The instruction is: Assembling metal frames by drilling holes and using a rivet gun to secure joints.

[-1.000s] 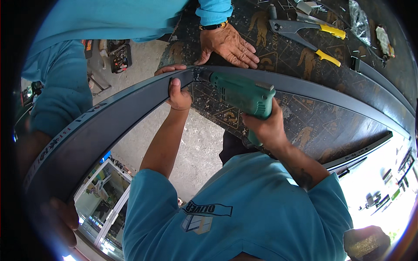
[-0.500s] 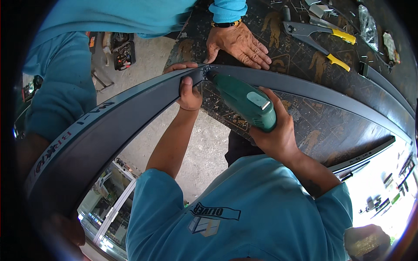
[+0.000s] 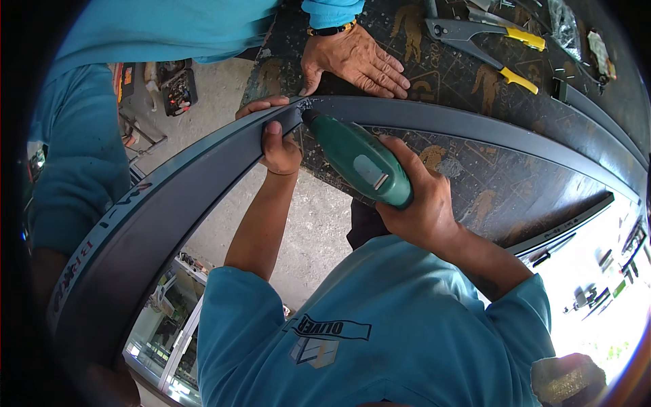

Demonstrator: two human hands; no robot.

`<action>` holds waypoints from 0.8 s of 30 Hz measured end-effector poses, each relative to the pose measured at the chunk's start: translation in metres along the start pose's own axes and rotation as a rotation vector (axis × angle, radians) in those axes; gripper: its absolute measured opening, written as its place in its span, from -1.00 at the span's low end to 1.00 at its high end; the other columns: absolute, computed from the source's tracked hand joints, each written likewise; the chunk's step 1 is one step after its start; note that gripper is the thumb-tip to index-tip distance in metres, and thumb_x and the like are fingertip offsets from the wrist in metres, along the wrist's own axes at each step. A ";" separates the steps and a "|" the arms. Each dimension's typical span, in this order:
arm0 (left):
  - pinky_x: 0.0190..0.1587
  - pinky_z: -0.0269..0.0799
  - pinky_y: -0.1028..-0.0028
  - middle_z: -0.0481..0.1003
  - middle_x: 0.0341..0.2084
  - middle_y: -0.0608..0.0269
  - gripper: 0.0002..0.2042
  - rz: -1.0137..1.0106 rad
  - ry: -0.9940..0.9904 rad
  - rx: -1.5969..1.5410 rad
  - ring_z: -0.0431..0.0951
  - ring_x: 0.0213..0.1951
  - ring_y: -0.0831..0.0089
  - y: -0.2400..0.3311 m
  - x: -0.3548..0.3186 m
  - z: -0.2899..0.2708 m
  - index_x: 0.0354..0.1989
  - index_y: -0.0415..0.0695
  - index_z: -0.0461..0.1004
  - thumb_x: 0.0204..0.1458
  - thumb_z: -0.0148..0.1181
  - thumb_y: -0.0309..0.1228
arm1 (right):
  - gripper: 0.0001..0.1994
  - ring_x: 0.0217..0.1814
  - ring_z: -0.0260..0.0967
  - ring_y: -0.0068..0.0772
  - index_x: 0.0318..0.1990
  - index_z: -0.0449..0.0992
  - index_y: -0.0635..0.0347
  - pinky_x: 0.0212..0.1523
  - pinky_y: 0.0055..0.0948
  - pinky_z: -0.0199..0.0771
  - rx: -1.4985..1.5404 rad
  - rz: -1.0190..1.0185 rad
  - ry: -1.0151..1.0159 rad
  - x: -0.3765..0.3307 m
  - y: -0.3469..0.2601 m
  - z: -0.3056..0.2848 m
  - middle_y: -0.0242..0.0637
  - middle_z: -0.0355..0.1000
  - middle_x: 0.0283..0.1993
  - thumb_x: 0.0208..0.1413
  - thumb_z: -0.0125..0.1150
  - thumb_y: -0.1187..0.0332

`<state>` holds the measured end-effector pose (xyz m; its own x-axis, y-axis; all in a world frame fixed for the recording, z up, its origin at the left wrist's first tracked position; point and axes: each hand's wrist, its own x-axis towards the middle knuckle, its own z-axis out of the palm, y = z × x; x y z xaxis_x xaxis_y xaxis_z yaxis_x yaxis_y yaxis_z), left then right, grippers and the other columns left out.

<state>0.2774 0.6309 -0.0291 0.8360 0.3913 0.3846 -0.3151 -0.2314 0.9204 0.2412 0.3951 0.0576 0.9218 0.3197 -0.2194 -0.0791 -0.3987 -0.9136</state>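
My left hand grips a long dark grey metal profile where it bends, thumb on its near face. My right hand is closed around a green power drill. The drill's tip touches the profile just right of my left hand, and pale shavings lie there. A co-worker's hand, wearing a dark wristband, lies flat on the dark patterned table just beyond the profile.
Pliers-like hand tools with yellow grips lie on the table's far right, beside small loose parts. More grey profile runs along the table's right edge. A tool case sits on the concrete floor. The co-worker in a teal shirt stands left.
The drill has swung so that its tip now meets the profile beside my left hand. The co-worker's hand stays pressed on the table.
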 end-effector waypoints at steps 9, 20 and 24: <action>-0.23 0.48 0.33 0.41 -0.39 -0.07 -0.67 0.187 -0.013 0.030 0.49 -0.36 0.20 -0.013 0.003 -0.004 -0.21 -0.37 0.23 -0.03 -0.02 -0.33 | -0.31 -0.18 0.49 0.15 0.22 0.27 0.02 -0.14 -0.11 0.53 -0.018 0.070 -0.002 0.009 -0.004 -0.009 0.02 0.52 -0.16 -0.21 0.27 0.48; -0.29 0.49 0.29 0.35 -0.35 -0.06 -0.68 0.217 0.028 0.055 0.49 -0.39 0.19 -0.016 0.001 -0.002 -0.21 -0.39 0.24 0.00 -0.01 -0.34 | -0.36 -0.09 0.52 -0.09 0.16 0.31 0.19 -0.07 -0.28 0.47 0.224 0.264 -0.039 0.018 0.016 0.002 0.02 0.50 -0.16 -0.22 0.26 0.49; -0.26 0.46 0.30 0.35 -0.35 -0.03 -0.68 0.208 0.062 0.004 0.49 -0.36 0.21 -0.015 0.000 0.002 -0.21 -0.38 0.25 0.00 0.00 -0.33 | -0.51 -0.27 0.45 -0.45 0.01 0.38 0.36 -0.24 -0.43 0.49 0.580 0.391 -0.024 -0.005 0.032 -0.025 -0.21 0.48 -0.27 -0.20 0.24 0.60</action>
<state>0.2831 0.6328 -0.0434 0.7237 0.3887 0.5703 -0.4766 -0.3162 0.8203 0.2435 0.3592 0.0384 0.7765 0.2679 -0.5703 -0.5989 0.0324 -0.8002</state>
